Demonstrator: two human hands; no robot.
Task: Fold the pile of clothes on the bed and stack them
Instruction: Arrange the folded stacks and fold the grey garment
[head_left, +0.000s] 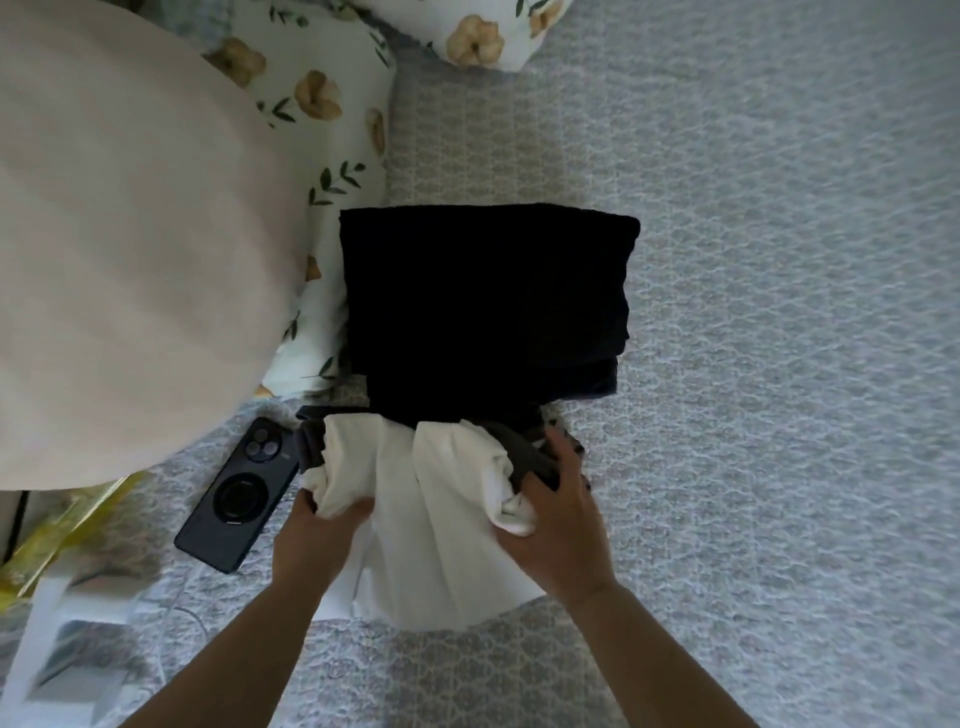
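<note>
The soft, limp white garment, just before the black stack, is bunched in both hands; its edges are best gripped.

Brightness: dim, cool indoor light; the grey-blue quilted bed cover reads flat and muted.
Light source: cannot be told; nothing in view casts a hard-edged shadow.
Shadows: soft darkening along the lower edge and beneath the forearms.
Dark areas: the folded black knitted garment is crushed to near solid black, with almost no weave showing.
Bright areas: the bunched white cloth is the lightest patch, with its folds readable.
Glare: faint sheen on the black phone.
Blur: the large pale beige rounded surface at upper left is soft; the lower-left corner is smeared.
Distortion: wide-angle bending towards the edges.
</note>
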